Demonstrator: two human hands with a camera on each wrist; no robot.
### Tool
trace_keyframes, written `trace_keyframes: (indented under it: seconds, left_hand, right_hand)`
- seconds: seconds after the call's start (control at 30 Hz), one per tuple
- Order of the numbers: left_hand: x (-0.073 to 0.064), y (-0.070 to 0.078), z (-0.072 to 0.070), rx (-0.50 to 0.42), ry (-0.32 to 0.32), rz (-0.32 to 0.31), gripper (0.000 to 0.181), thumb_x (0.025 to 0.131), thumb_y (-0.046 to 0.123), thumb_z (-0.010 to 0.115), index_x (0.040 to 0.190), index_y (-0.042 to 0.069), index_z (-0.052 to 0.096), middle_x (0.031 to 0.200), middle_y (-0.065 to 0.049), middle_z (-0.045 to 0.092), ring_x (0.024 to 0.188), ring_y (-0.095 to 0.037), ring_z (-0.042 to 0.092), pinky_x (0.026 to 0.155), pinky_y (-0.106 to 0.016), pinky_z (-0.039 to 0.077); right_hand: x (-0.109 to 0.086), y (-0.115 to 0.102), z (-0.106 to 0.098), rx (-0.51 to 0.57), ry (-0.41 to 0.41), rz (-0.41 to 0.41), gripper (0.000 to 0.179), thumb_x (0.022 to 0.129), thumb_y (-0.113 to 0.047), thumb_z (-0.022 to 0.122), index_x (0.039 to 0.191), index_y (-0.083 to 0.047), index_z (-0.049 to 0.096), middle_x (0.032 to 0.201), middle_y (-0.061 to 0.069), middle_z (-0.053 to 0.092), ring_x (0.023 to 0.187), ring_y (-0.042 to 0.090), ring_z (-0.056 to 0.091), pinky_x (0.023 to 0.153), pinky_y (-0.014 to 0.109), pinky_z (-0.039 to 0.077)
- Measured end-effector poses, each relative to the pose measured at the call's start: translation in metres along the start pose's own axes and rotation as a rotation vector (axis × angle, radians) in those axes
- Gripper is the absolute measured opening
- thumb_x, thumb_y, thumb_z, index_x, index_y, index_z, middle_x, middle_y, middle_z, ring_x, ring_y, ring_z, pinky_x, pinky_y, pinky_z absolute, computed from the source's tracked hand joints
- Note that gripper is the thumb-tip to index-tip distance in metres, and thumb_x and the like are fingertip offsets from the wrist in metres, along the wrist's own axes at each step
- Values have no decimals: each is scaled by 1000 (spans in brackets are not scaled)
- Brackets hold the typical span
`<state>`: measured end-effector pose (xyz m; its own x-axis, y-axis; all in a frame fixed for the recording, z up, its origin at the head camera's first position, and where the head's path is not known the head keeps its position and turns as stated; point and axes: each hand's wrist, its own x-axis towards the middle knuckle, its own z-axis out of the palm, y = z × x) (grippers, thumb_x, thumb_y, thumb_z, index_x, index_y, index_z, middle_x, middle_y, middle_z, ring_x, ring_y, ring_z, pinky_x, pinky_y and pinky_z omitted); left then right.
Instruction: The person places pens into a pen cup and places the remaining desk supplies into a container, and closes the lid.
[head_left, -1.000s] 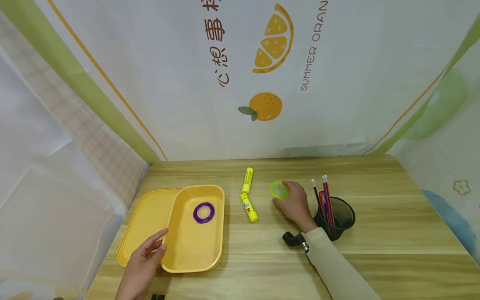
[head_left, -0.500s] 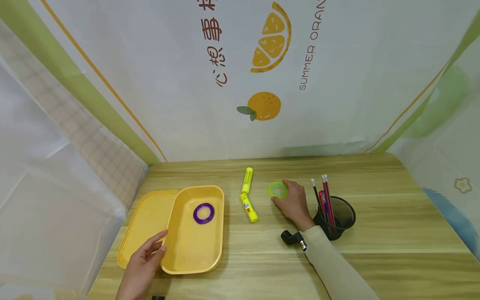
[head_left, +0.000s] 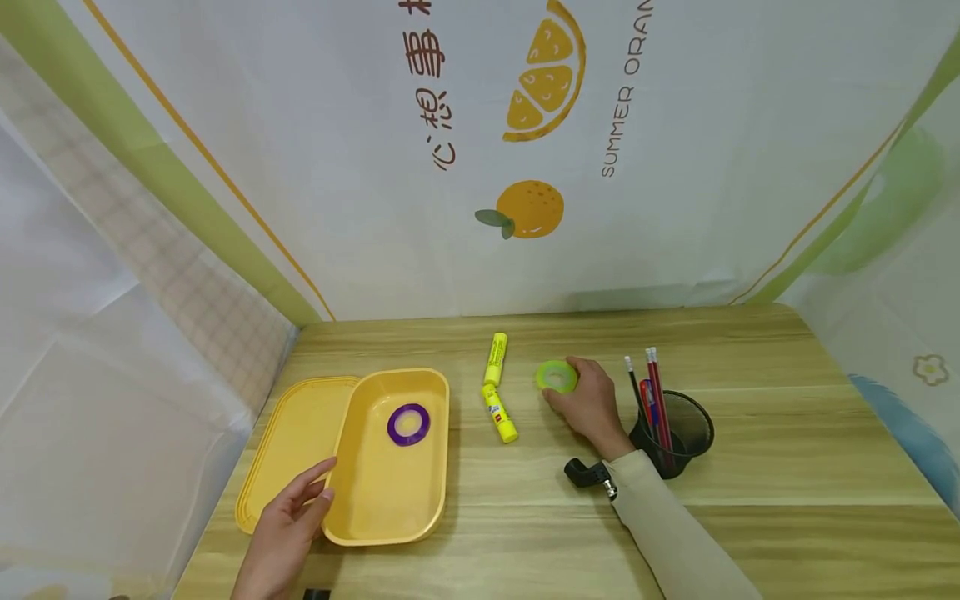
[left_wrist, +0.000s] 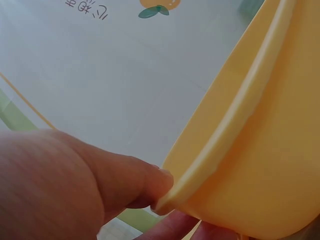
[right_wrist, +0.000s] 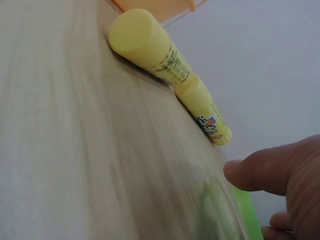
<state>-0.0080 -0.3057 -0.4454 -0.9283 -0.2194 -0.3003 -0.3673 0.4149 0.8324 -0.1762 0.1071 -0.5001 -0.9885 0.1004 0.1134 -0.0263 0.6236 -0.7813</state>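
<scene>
My right hand pinches a green tape roll between thumb and fingers, close over the table, right of two yellow glue sticks. In the right wrist view the thumb lies at the green edge, and the other fingers are partly hidden. With thumb and fingers, my left hand holds the near left rim of a yellow plastic box. The left wrist view shows the thumb on the rim and fingers beneath it. Inside the box lies a purple tape roll.
One glue stick lies end to end with the other glue stick mid-table. A black mesh pen cup with pencils and pens stands beside the right forearm. The yellow lid lies left of the box, partly under it. A printed cloth hangs behind.
</scene>
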Motion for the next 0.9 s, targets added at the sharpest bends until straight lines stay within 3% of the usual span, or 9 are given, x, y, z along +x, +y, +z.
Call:
trace_keyframes:
  seconds: [0.43, 0.67, 0.9]
  left_hand:
    - [1, 0, 1, 10, 0, -4, 51, 110, 22, 59, 160, 20, 48, 150, -20, 55, 124, -18, 62, 84, -21, 56]
    - [3, -1, 1, 11, 6, -11, 52, 110, 20, 59, 161, 18, 47, 149, -20, 55, 118, -11, 62, 83, -21, 56]
    - [4, -2, 2, -6, 7, -13, 53, 110, 20, 59, 161, 18, 46, 150, -19, 54, 109, 1, 60, 83, -22, 55]
  right_hand:
    - [-1, -5, -4, 16, 15, -4, 75, 83, -29, 90, 143, 3, 59, 140, 24, 62, 127, 42, 61, 106, 57, 51]
    - [-4, -21, -8, 50, 30, -79, 71, 82, -25, 92, 140, 3, 61, 136, 22, 64, 124, 40, 63, 103, 55, 53]
    - [-9, -36, -9, 60, 0, -87, 72, 84, -26, 90, 143, 2, 59, 139, 21, 63, 127, 39, 64, 104, 53, 55]
